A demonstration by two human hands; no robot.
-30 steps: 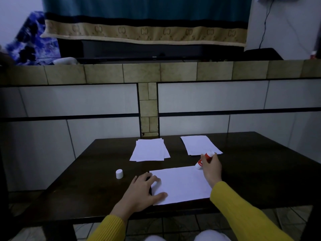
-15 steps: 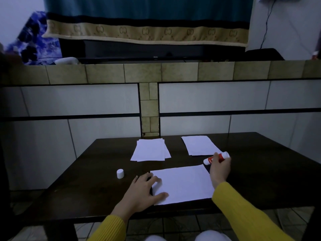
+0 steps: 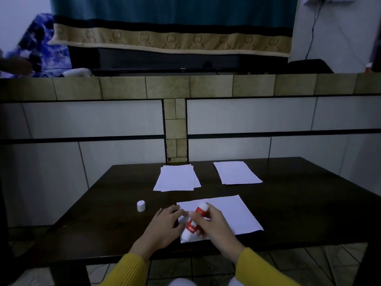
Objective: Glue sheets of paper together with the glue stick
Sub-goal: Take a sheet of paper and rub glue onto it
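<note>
The right hand (image 3: 214, 226) wraps its fingers (image 3: 201, 228) around the smooth red-and-white glue stick (image 3: 193, 222), tilted over the flat white sheet (image 3: 233, 213) near the dark glossy surface's (image 3: 309, 203) front edge. The left hand's (image 3: 162, 226) spread fingers press the sheet's left edge.

Head-worn view, forward-down over table (image 3: 309, 203)

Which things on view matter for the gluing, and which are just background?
In use: glue stick in right hand; near sheet under left hand; cap; two paper stacks.
Idle: blanket, patterned cloth, cable.
</note>
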